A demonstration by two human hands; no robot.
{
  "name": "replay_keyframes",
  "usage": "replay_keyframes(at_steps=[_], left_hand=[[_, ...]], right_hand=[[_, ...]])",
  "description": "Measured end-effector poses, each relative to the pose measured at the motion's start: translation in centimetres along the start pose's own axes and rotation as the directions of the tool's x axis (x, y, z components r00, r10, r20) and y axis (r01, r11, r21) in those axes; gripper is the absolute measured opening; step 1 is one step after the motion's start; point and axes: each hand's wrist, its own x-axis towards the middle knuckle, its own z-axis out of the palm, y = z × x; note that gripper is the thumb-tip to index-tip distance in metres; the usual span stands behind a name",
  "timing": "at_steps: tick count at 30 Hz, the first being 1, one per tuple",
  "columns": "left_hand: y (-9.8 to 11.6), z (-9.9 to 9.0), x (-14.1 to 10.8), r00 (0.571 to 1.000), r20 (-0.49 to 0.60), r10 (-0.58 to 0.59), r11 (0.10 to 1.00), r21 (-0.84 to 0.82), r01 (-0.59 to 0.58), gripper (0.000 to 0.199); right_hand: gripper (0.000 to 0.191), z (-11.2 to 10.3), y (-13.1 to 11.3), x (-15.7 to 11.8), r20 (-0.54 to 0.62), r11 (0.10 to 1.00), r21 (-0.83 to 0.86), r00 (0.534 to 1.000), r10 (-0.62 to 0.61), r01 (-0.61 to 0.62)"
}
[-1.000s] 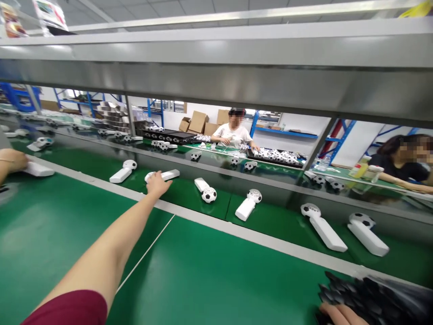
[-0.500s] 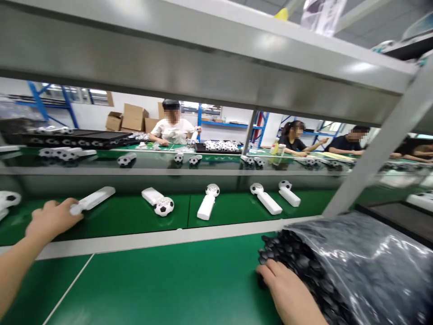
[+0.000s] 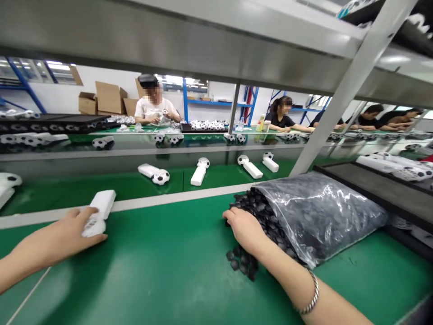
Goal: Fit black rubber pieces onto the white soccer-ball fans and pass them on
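My left hand (image 3: 64,232) is wrapped round the ball end of a white soccer-ball-headed handle piece (image 3: 103,202), its flat handle pointing away from me. It is over the near edge of the green belt. At the mouth of a clear plastic bag (image 3: 324,216), my right hand (image 3: 245,228) has its fingers bent together among small black pieces (image 3: 259,203). What those fingertips grip is hidden. A few loose black pieces (image 3: 241,262) lie on the green tabletop (image 3: 162,266) beside that wrist. More handle pieces rest on the belt, one of them a white piece (image 3: 199,174) near the middle.
A slanted metal post (image 3: 318,122) rises behind the bag, under an overhead shelf beam (image 3: 189,49). To the right stands a black tray (image 3: 382,185) near more soccer-ball pieces (image 3: 399,166). Across the line sit several co-workers, one in a white shirt (image 3: 155,110).
My left hand has brought the soccer-ball-headed handle piece off the belt toward me. The right hand stays at the black pieces, with some now spread loose below it. The view has shifted.
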Motion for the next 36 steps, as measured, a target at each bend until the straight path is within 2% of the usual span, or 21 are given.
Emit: replay_keyframes(at_steps=[3, 5, 7, 10, 12, 14, 16, 20, 25, 28, 30, 33, 36], left_hand=[[4.4, -0.4, -4.0, 0.978, 0.171, 0.119, 0.99, -0.092, -0.104, 0.068], [7.4, -0.5, -6.1, 0.952, 0.17, 0.254, 0.961, -0.159, -0.228, 0.064], [10.3, -0.4, -7.4, 0.931, 0.134, 0.339, 0.936, -0.145, -0.32, 0.053], [14.4, 0.0, -8.3, 0.904, 0.02, 0.427, 0.904, -0.023, -0.426, 0.051], [16.6, 0.5, -8.2, 0.871, -0.049, 0.49, 0.87, -0.037, -0.492, 0.055], [18.4, 1.1, -7.7, 0.855, -0.038, 0.518, 0.849, -0.104, -0.519, 0.057], [19.7, 1.5, -7.3, 0.867, -0.004, 0.498, 0.858, -0.139, -0.494, 0.058], [20.8, 2.2, -7.3, 0.919, 0.017, 0.394, 0.909, -0.159, -0.387, 0.059], [20.5, 2.6, -8.1, 0.899, -0.073, 0.433, 0.866, -0.245, -0.437, 0.064], [20.2, 2.7, -8.0, 0.9, -0.031, 0.436, 0.85, -0.315, -0.422, 0.07], [20.1, 2.8, -7.8, 0.911, 0.001, 0.411, 0.86, -0.333, -0.387, 0.07], [20.2, 2.8, -7.6, 0.933, 0.023, 0.36, 0.883, -0.331, -0.333, 0.071], [20.3, 2.8, -7.6, 0.935, 0.032, 0.354, 0.886, -0.333, -0.324, 0.07]], right_hand=[[0.022, 0.3, 0.5, -0.2, 0.016, 0.986, 0.165, 1.0, -0.011, 0.008], [0.022, 0.6, 0.8, -0.2, 0.024, 0.97, 0.243, 1.0, -0.012, 0.006], [0.021, 0.7, 0.8, -0.2, 0.02, 0.96, 0.279, 1.0, -0.014, 0.008], [0.019, 0.7, 0.6, -0.3, 0.009, 0.954, 0.298, 1.0, -0.027, 0.023], [0.02, 0.6, 0.3, -0.4, 0.005, 0.952, 0.303, 0.999, -0.037, 0.033], [0.02, 0.4, 0.0, -0.5, 0.004, 0.948, 0.314, 0.999, -0.051, 0.047], [0.019, 0.3, -0.2, -0.6, 0.006, 0.942, 0.331, 0.998, -0.068, 0.063], [0.017, 0.1, -0.6, -0.6, -0.03, 0.926, 0.37, 0.997, -0.072, 0.078], [0.009, -0.4, -1.5, -0.7, -0.145, 0.823, 0.559, 0.989, -0.021, 0.099], [0.004, -0.9, -2.3, -1.0, -0.169, 0.714, 0.691, 0.986, 0.003, 0.116], [0.007, -1.3, -2.9, -1.3, -0.196, 0.656, 0.74, 0.981, -0.002, 0.149], [0.014, -1.7, -3.6, -1.8, -0.226, 0.662, 0.72, 0.973, -0.057, 0.206], [0.013, -1.8, -3.9, -1.9, -0.189, 0.673, 0.714, 0.978, -0.084, 0.195]])
